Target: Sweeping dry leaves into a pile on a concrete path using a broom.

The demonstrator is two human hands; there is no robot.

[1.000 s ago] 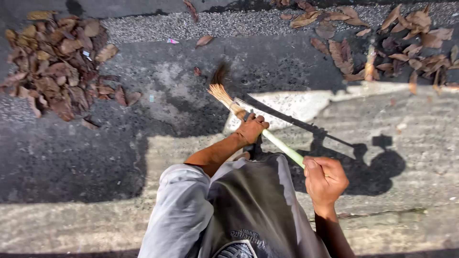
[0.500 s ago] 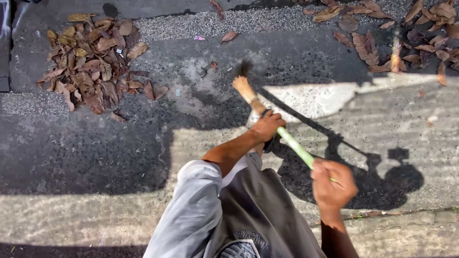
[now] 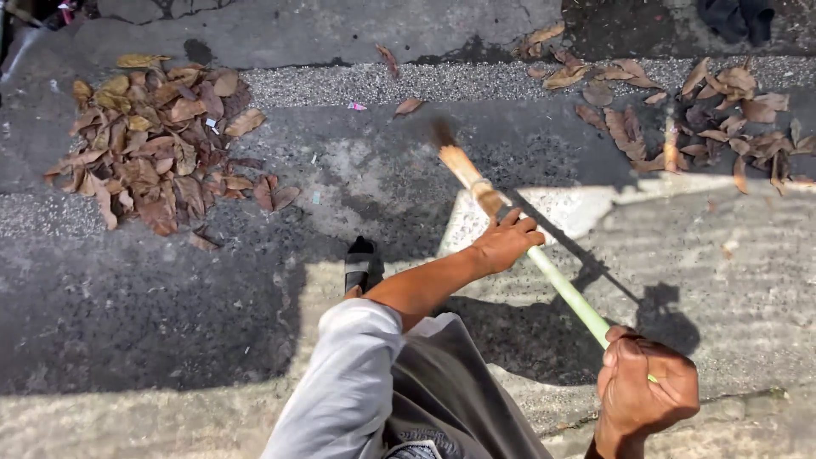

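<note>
— Where is the broom?

— The broom (image 3: 544, 263) runs slantwise in front of me, its straw head far and left over the dark asphalt, its pale green handle coming near and right. My left hand (image 3: 507, 241) is wrapped around the handle just below the straw binding, fingers curled on it. My right hand (image 3: 643, 393) is clenched tight on the near end of the handle, low at the right.

— What lies around it?

— A heap of dry brown leaves (image 3: 153, 157) sits far left on the asphalt, well apart from the straw. More scattered leaves (image 3: 705, 119) lie far right, along a strip of grey gravel (image 3: 357, 83). One leaf (image 3: 409, 105) rests on the gravel edge just beyond the broom head. My foot in a dark sandal (image 3: 360, 263) stands left of my arm, at the edge of the pale concrete (image 3: 748, 246).
</note>
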